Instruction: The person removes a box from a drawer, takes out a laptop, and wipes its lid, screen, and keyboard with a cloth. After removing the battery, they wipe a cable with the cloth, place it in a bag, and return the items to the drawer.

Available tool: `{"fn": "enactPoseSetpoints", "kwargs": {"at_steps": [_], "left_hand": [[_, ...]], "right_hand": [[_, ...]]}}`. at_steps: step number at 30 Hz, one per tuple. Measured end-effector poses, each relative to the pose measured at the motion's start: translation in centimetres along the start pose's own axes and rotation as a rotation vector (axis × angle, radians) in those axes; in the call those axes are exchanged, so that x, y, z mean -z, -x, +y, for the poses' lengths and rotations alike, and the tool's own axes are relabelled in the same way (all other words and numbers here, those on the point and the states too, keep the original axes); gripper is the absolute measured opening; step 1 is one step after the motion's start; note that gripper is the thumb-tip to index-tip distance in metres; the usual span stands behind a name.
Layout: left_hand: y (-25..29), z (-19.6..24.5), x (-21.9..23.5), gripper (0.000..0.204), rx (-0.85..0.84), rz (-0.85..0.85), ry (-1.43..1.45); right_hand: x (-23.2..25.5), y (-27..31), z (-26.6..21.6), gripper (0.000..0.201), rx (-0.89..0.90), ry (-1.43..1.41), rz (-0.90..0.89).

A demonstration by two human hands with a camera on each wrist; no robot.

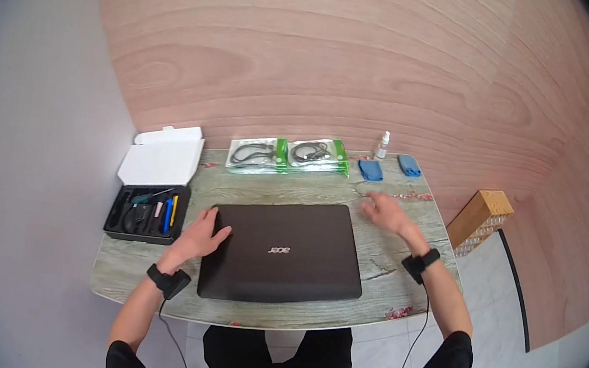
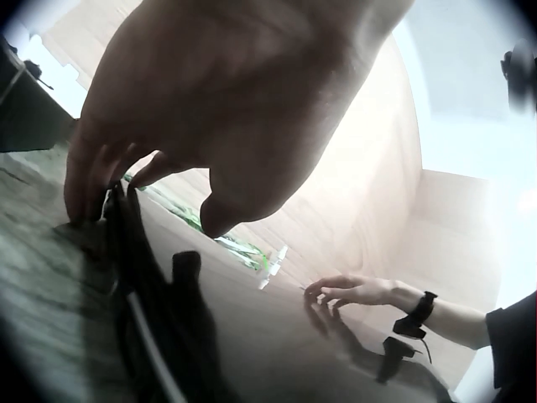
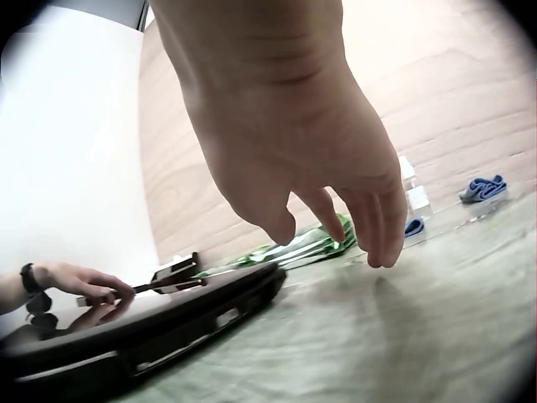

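A closed dark brown acer laptop [image 1: 290, 276] lies slightly askew on the table. At its left edge, my left hand [image 1: 196, 238] has its fingers along the side, with the thumb over the lid. The left wrist view shows those fingers [image 2: 96, 172] reaching down past the laptop's edge, the thumb apart from them. My right hand [image 1: 387, 213] is over the table beyond the laptop's upper right corner. Nothing is in it; in the right wrist view its fingers [image 3: 382, 231] point loosely down, beside the laptop's edge.
An opened box of tools [image 1: 145, 216] stands on the left. Two clear packets with cables [image 1: 257, 155] lie at the back, near a spray bottle [image 1: 383, 145] and two blue folded cloths [image 1: 370, 170]. A wooden block-like box [image 1: 480, 216] stands off the table's right side.
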State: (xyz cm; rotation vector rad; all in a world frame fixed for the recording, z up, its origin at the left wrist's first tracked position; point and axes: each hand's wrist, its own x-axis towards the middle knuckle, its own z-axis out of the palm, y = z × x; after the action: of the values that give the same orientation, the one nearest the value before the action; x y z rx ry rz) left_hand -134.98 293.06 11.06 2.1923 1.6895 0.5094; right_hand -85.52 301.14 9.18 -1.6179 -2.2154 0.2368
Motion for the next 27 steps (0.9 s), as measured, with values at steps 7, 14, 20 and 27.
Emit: {"fn": "enactPoseSetpoints", "kwargs": {"at_steps": [7,14,20,27], "left_hand": [[-0.6,1.4,2.1,0.072,0.009,-0.105,-0.158],[-1.5,3.5,7.4,0.045,0.044,0.108,-0.030],[-4.2,4.9,8.4,0.021,-0.020,0.112,0.705],[-11.6,5.7,2.3,0.025,-0.311,0.173,0.715]], "right_hand": [[1.5,-11.7,7.8,0.065,-0.259,0.124,0.313],[1.6,-15.2,7.9,0.070,-0.611,0.040,0.074],[-1.9,-14.0,9.2,0.061,-0.423,0.161,0.128],[2.2,-12.4,1.2,0.030,-0.255,-0.539,-0.065]]}}
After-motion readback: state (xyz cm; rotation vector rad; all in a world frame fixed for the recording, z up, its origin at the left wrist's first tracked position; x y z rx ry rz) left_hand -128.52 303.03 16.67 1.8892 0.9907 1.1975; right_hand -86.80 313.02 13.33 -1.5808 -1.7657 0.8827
